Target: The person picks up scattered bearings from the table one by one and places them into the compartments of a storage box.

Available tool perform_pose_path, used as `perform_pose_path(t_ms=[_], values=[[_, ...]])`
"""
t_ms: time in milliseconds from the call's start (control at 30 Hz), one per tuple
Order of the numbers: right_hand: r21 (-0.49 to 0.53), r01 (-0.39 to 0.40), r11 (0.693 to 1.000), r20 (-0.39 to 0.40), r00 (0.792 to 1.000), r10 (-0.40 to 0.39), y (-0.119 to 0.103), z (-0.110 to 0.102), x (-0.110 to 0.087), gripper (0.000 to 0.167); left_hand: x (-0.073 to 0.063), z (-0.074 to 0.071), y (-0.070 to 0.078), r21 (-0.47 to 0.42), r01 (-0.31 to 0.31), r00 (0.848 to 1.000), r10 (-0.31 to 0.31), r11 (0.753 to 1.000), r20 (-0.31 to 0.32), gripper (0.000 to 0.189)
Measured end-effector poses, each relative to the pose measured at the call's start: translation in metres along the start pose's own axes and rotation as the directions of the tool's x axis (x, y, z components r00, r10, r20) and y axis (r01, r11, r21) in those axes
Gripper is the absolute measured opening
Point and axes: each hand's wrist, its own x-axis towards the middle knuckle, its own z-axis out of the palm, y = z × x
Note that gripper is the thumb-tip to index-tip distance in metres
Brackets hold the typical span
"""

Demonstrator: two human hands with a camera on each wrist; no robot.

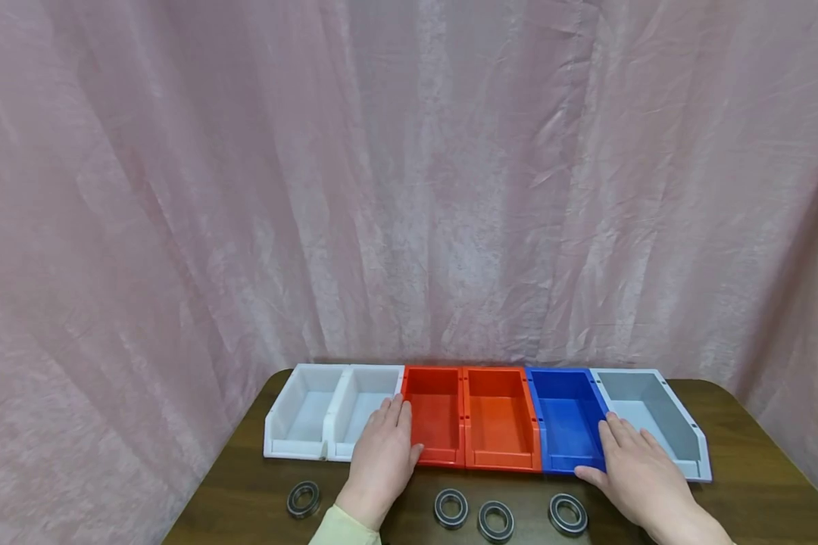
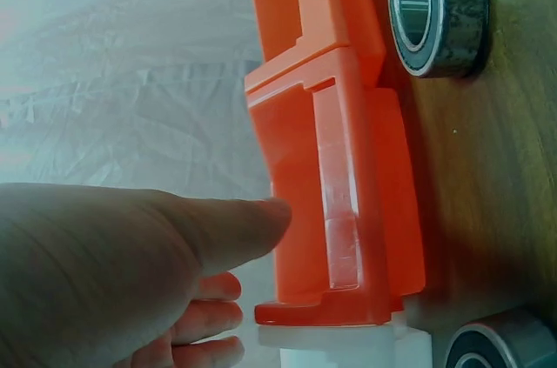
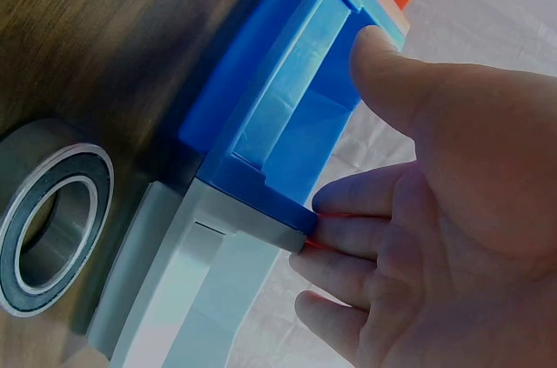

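Note:
My left hand (image 1: 384, 456) lies over the meeting edge of a white bin (image 1: 364, 405) and a red bin (image 1: 436, 412), fingers extended forward. In the left wrist view its thumb overlaps the red bin's front opening. My right hand (image 1: 637, 469) spans the border of the blue bin (image 1: 569, 416) and the grey bin (image 1: 644, 416). Its fingertips are right at their shared rim in the right wrist view, and the thumb is by the blue opening. Neither hand holds anything. Ball bearings lie in front of the bins, including one (image 1: 568, 527) beside my right thumb.
Another white bin (image 1: 307, 409) ends the row at left; an orange bin (image 1: 499, 416) stands between red and blue. More bearings lie at the far left (image 1: 291, 508) and middle (image 1: 451, 522) of the brown table (image 1: 232, 484). A pink curtain (image 1: 409, 189) hangs behind.

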Motion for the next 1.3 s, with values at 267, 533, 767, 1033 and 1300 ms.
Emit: perform_pose_path(t_ms=[267,533,767,1033,1300], values=[[0.008,-0.013,1.0,0.024,1.0,0.012,0.0,0.0,0.0,0.093,-0.007,-0.004,0.002,0.001,-0.019,1.0,0.019,1.0,-0.002,0.072],[0.002,-0.006,1.0,0.01,1.0,0.006,-0.001,-0.001,0.001,0.091,-0.012,-0.008,0.003,0.058,-0.03,0.999,0.028,0.998,0.03,0.072],[-0.003,-0.003,1.0,-0.012,1.0,0.003,-0.001,0.0,-0.001,0.089,-0.015,-0.009,0.002,0.059,-0.038,0.999,0.039,0.998,-0.011,0.071],[-0.008,0.002,1.0,-0.001,1.0,-0.002,-0.001,-0.001,-0.001,0.089,-0.014,-0.007,0.0,0.078,-0.041,0.999,0.043,0.996,-0.024,0.07],[-0.015,-0.002,1.0,0.01,1.0,0.002,-0.001,-0.001,-0.001,0.091,-0.012,-0.011,0.001,0.076,-0.04,0.999,0.042,0.996,-0.03,0.064]])
